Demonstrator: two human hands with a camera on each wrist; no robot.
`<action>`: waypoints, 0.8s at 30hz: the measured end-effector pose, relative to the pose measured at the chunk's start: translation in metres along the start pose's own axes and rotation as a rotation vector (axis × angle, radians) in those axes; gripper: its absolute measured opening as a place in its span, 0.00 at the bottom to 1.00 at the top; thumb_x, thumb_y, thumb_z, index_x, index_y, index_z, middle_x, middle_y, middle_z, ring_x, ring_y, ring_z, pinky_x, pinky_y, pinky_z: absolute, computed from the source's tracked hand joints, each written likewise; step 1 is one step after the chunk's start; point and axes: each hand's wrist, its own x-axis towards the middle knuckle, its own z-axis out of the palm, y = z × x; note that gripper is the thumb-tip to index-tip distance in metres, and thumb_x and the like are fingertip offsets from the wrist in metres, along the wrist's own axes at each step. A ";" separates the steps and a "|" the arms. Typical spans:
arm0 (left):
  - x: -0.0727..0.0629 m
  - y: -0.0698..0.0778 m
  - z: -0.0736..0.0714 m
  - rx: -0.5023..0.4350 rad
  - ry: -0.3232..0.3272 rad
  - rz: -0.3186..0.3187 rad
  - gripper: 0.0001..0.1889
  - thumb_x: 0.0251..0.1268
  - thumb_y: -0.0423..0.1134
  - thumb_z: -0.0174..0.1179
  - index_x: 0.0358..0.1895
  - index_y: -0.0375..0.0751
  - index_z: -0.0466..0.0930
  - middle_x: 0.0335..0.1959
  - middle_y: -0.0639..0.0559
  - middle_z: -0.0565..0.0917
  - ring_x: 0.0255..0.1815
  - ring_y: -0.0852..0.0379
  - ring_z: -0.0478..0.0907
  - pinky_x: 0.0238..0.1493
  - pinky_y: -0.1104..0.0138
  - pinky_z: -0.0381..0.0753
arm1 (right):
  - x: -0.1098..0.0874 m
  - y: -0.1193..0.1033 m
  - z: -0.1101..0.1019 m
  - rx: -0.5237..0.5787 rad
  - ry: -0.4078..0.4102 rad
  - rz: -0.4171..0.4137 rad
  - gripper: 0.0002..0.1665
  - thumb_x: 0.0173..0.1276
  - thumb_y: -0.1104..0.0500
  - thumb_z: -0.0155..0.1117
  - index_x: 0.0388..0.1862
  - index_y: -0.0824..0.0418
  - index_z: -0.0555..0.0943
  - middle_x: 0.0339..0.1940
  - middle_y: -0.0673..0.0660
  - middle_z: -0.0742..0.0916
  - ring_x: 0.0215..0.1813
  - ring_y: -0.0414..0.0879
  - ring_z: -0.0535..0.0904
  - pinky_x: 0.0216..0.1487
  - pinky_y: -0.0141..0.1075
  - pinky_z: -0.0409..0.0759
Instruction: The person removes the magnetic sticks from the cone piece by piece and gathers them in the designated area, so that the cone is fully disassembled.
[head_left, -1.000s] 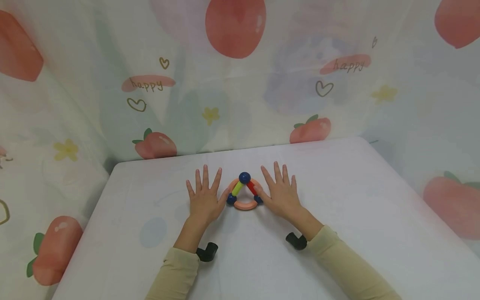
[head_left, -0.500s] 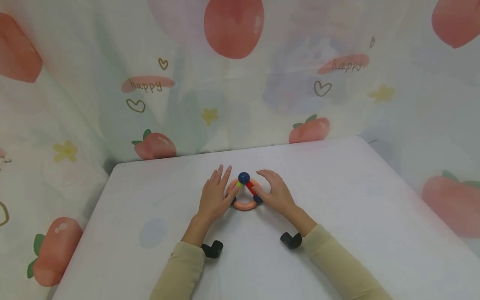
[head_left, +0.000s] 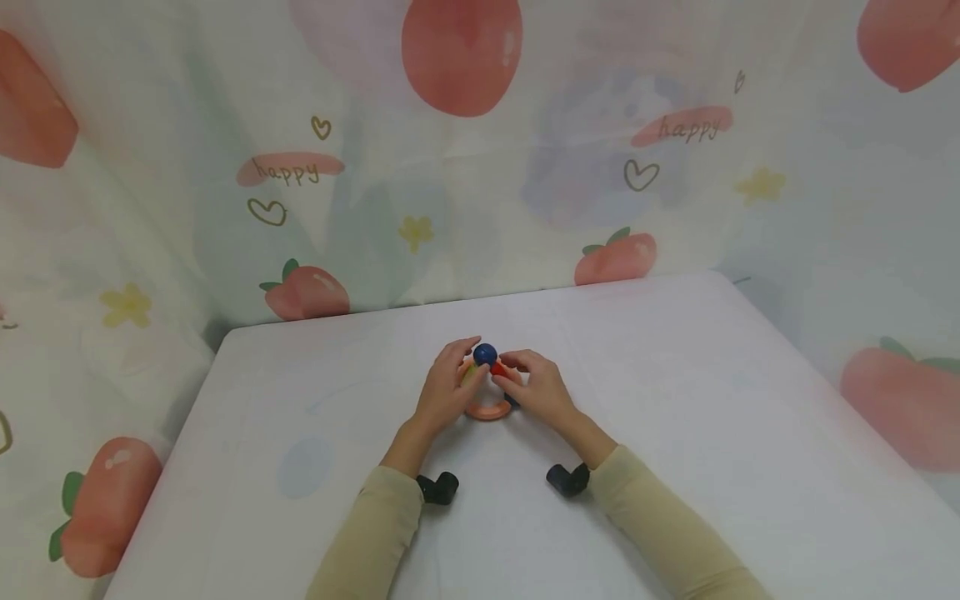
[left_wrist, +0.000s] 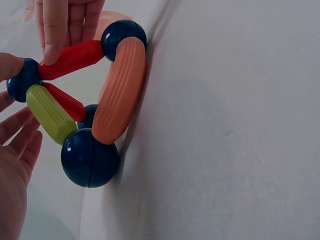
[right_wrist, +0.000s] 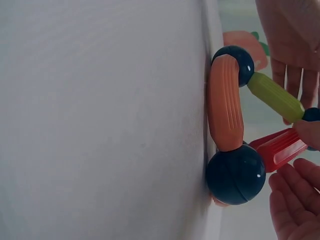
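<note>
On a white-covered table (head_left: 675, 400), a person's left hand (head_left: 441, 390) and right hand (head_left: 542, 387) flanked a peaked ball-and-rod building toy (left_wrist: 122, 92) standing near the middle. The right pinched a red rod (left_wrist: 75, 57); the left pinched the topmost blue ball (head_left: 485, 354).

Right hand (right_wrist: 297, 200): thumb (right_wrist: 309, 133) against red rod (right_wrist: 284, 150), one blue ball (right_wrist: 235, 175) beyond fingertips (right_wrist: 278, 184); left hand (right_wrist: 296, 40) opposite, near lime rod (right_wrist: 275, 96).

1. A white table (head_left: 712, 417) bore a pale blue spot (head_left: 305, 468) towards the left.
2. On it stood a toy frame (left_wrist: 65, 101), curved orange rods (left_wrist: 120, 92) and blue balls (left_wrist: 90, 157) at its base.
</note>
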 end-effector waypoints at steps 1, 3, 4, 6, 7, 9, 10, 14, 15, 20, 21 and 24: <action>0.000 0.000 0.000 -0.002 -0.001 0.005 0.24 0.64 0.45 0.56 0.62 0.43 0.68 0.58 0.49 0.72 0.57 0.53 0.68 0.55 0.55 0.70 | 0.001 0.000 0.001 0.005 -0.003 0.006 0.20 0.56 0.60 0.70 0.47 0.66 0.79 0.43 0.59 0.83 0.47 0.51 0.78 0.48 0.43 0.76; 0.001 -0.001 0.001 -0.005 -0.005 0.014 0.23 0.64 0.44 0.57 0.61 0.42 0.69 0.57 0.48 0.72 0.57 0.53 0.69 0.55 0.56 0.69 | 0.002 -0.001 0.002 0.012 -0.009 0.012 0.20 0.56 0.60 0.70 0.47 0.67 0.79 0.43 0.59 0.83 0.47 0.51 0.78 0.49 0.43 0.76; 0.002 -0.001 0.001 -0.005 -0.007 0.019 0.23 0.63 0.43 0.57 0.61 0.41 0.69 0.57 0.48 0.73 0.57 0.53 0.69 0.55 0.56 0.69 | 0.002 -0.001 0.002 0.015 -0.011 0.014 0.20 0.56 0.60 0.70 0.47 0.67 0.79 0.43 0.59 0.83 0.47 0.51 0.78 0.49 0.44 0.76; 0.002 -0.001 0.001 -0.006 -0.013 0.027 0.23 0.63 0.42 0.57 0.60 0.40 0.69 0.56 0.47 0.73 0.56 0.53 0.69 0.56 0.56 0.69 | 0.002 -0.001 0.003 0.017 -0.011 0.024 0.19 0.56 0.60 0.69 0.46 0.66 0.80 0.43 0.59 0.83 0.47 0.51 0.78 0.49 0.43 0.76; 0.002 -0.001 0.002 -0.005 -0.014 0.030 0.23 0.63 0.42 0.57 0.60 0.39 0.69 0.56 0.47 0.73 0.56 0.53 0.69 0.56 0.56 0.69 | 0.003 -0.001 0.003 0.019 -0.010 0.025 0.19 0.56 0.60 0.69 0.46 0.66 0.80 0.43 0.59 0.83 0.47 0.51 0.78 0.49 0.43 0.76; 0.002 0.000 0.001 -0.003 -0.017 0.032 0.23 0.63 0.42 0.58 0.60 0.38 0.69 0.54 0.46 0.74 0.56 0.52 0.70 0.56 0.56 0.69 | 0.003 -0.002 0.003 0.020 -0.008 0.022 0.19 0.56 0.61 0.69 0.46 0.67 0.80 0.42 0.59 0.84 0.46 0.51 0.78 0.49 0.43 0.76; 0.003 0.000 0.001 0.002 -0.018 0.032 0.23 0.63 0.42 0.58 0.60 0.38 0.70 0.54 0.45 0.75 0.55 0.52 0.70 0.56 0.56 0.69 | 0.003 -0.002 0.003 0.022 -0.007 0.021 0.18 0.56 0.61 0.69 0.45 0.67 0.80 0.42 0.59 0.84 0.46 0.51 0.78 0.48 0.43 0.76; 0.004 0.002 -0.001 0.021 -0.031 0.031 0.23 0.63 0.42 0.58 0.60 0.37 0.70 0.52 0.45 0.76 0.54 0.52 0.71 0.56 0.58 0.69 | 0.004 -0.002 0.003 0.036 -0.012 0.017 0.16 0.56 0.62 0.69 0.43 0.67 0.81 0.40 0.59 0.84 0.43 0.50 0.79 0.45 0.42 0.78; 0.005 0.002 -0.001 0.025 -0.035 0.031 0.23 0.63 0.41 0.58 0.60 0.36 0.70 0.52 0.45 0.76 0.54 0.52 0.71 0.56 0.58 0.69 | 0.004 -0.002 0.004 0.041 -0.014 0.020 0.16 0.56 0.62 0.69 0.43 0.67 0.81 0.39 0.59 0.84 0.42 0.50 0.79 0.45 0.41 0.78; 0.005 0.004 -0.003 0.040 -0.053 0.024 0.24 0.63 0.41 0.58 0.60 0.36 0.70 0.53 0.45 0.75 0.55 0.52 0.71 0.57 0.58 0.69 | 0.005 -0.002 0.004 0.047 -0.020 0.021 0.16 0.56 0.63 0.69 0.43 0.69 0.81 0.39 0.60 0.84 0.40 0.50 0.81 0.43 0.39 0.79; 0.005 0.004 -0.003 0.042 -0.055 0.022 0.24 0.63 0.41 0.58 0.60 0.36 0.70 0.53 0.45 0.75 0.55 0.52 0.71 0.57 0.58 0.69 | 0.005 -0.002 0.004 0.045 -0.021 0.020 0.16 0.56 0.63 0.69 0.43 0.69 0.81 0.39 0.60 0.84 0.40 0.50 0.81 0.43 0.39 0.79; 0.005 0.005 -0.005 0.045 -0.060 0.020 0.24 0.63 0.42 0.58 0.60 0.36 0.70 0.53 0.45 0.75 0.55 0.51 0.71 0.56 0.58 0.69 | 0.005 -0.002 0.004 0.037 -0.014 0.007 0.16 0.56 0.64 0.69 0.43 0.69 0.81 0.38 0.60 0.85 0.40 0.50 0.81 0.42 0.39 0.79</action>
